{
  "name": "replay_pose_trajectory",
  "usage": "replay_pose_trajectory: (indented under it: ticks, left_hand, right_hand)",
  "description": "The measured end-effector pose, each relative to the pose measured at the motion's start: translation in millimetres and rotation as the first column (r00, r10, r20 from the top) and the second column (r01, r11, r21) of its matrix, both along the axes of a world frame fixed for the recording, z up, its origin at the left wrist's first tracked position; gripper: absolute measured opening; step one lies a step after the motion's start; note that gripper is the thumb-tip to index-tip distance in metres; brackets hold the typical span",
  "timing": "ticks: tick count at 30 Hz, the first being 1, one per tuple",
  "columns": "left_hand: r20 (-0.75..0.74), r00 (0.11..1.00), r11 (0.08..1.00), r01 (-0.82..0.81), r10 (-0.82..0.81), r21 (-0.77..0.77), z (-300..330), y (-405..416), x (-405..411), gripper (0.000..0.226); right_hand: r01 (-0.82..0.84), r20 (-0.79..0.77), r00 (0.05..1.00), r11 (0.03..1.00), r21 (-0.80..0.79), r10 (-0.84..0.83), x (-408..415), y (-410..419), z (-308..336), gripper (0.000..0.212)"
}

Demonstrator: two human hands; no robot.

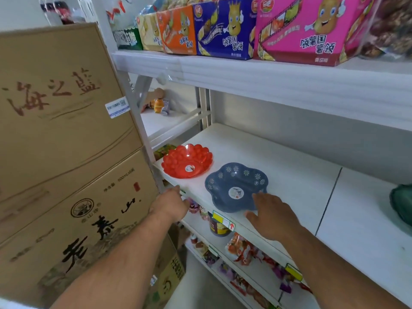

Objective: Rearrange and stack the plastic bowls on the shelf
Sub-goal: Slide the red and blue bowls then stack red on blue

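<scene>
Red bowl (186, 161): sits on the white shelf (278, 175), at the left end, close to the front edge.
Blue bowl (236, 187): sits just to the right of the red bowl, not touching it. It has small white flowers on it.
Green bowl (401, 202): far off at the right edge, only partly seen.
Left hand (170, 204): at the front edge of the shelf, below the red bowl. It holds nothing, fingers bent a little.
Right hand (273, 216): open and flat, fingertips at the near rim of the blue bowl. It grips nothing.
Brown boxes (66, 141): stacked tall on the left, right beside the shelf.
Snack boxes (234, 27): on the shelf above.
Candy bags (242, 249): on the shelf below.
</scene>
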State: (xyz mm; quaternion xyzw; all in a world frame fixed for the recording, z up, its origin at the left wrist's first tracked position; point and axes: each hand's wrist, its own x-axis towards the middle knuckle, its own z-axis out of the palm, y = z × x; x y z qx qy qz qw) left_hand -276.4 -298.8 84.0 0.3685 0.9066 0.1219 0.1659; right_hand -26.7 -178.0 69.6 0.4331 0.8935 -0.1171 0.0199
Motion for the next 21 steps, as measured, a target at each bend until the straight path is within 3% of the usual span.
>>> replay_pose_trajectory:
  ticks: [11,16,21]
  left_hand:
    - [-0.028,0.999,0.995,-0.026,0.028,0.094,-5.4,67.6,-99.4,0.053]
    - [0.119,0.984,0.972,-0.152,0.133,0.177,-35.8,105.5,-145.6,0.053]
    - [0.182,0.950,0.964,-0.264,0.253,0.037,-45.8,127.3,-156.4,0.048]
  right_hand:
    - [0.145,-0.008,0.989,0.989,0.006,-0.145,-48.8,23.4,-2.3,0.063]
    - [0.245,0.000,0.970,0.970,0.003,-0.245,-68.9,26.7,-12.2,0.060]
    - [0.396,-0.053,0.918,0.916,0.059,-0.393,-72.7,24.6,-24.4,0.048]
